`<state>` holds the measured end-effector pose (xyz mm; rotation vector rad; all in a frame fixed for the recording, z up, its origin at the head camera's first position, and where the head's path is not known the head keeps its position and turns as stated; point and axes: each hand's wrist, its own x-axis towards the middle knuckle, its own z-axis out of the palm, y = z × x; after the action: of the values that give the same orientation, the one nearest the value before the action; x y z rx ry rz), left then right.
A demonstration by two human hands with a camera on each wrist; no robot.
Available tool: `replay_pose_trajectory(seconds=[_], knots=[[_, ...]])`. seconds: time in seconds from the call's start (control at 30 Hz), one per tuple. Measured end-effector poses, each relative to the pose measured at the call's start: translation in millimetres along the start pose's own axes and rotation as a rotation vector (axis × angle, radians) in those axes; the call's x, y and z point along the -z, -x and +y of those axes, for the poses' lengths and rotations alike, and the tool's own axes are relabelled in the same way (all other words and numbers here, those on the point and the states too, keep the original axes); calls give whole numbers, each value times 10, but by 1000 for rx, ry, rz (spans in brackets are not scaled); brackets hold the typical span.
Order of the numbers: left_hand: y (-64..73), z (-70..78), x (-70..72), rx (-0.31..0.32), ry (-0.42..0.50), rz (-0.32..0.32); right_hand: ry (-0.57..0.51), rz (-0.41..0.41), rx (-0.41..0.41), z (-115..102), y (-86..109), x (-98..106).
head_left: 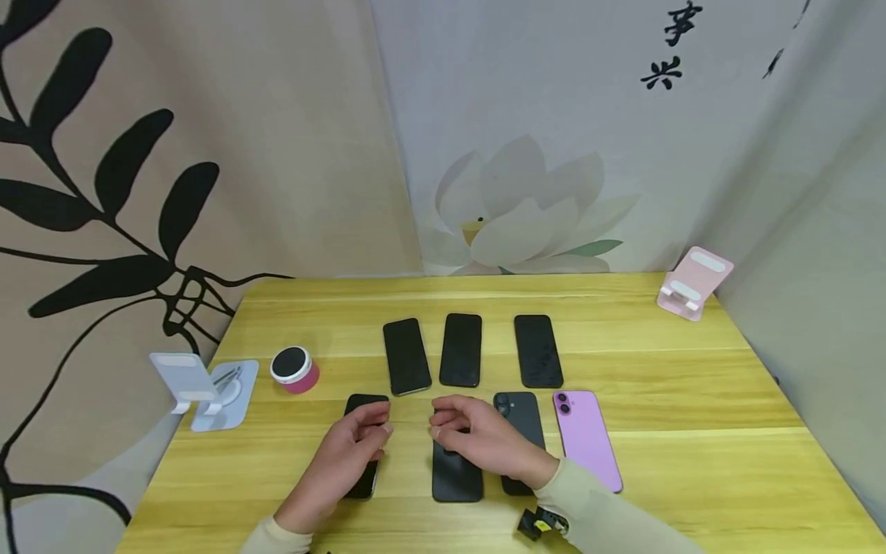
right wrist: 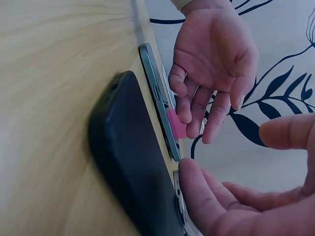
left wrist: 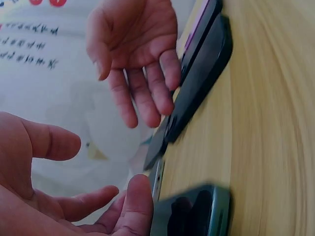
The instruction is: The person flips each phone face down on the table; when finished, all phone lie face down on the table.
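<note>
Black-and-yellow gadget (head_left: 543, 525) by right wrist, hard to make out. Left hand (head_left: 346, 454) above leftmost near phone (head_left: 364, 482), hiding its middle; right hand (head_left: 487, 438) above black phone (head_left: 457, 485), hiding most of its upper end. Both grips spread, thumbs apart from loosely bent fingers. Green edge on leftmost near phone: clear in wrist views, lost from head. Next along: dark grey phone (head_left: 522, 419), back up, partly behind right wrist; then purple phone (head_left: 588, 438), cut to a sliver in left wrist view. Farther up the desk (head_left: 692, 431): three dark phones (head_left: 460, 350) in a row. Off left: round pink-and-white tub (head_left: 296, 369), dark top, can't tell contents; beside it, white stand (head_left: 185, 375). Far right corner: pink stand (head_left: 699, 281). Behind: wall hanging (head_left: 311, 154); red circles (left wrist: 58, 2) on it in left wrist view only.
</note>
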<state>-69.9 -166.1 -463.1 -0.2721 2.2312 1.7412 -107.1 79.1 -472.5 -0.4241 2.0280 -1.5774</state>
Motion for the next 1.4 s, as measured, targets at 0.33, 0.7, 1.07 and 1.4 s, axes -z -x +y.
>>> replay_pose_trajectory(seconds=[0.33,0.7,1.07,1.4], knots=[[-21,-149,412,75,-147,105,-129,-55,1,-54,-256,-238],[-66,-267,585,47,-192,147,-392,-31,-110,-46,-382,-501],[-108,-222,568,66,-218,149,-473,5,-113,-53,-396,-608],[-126,-221,562,43,-176,116,-207,-4,-4,-9,-372,-621]])
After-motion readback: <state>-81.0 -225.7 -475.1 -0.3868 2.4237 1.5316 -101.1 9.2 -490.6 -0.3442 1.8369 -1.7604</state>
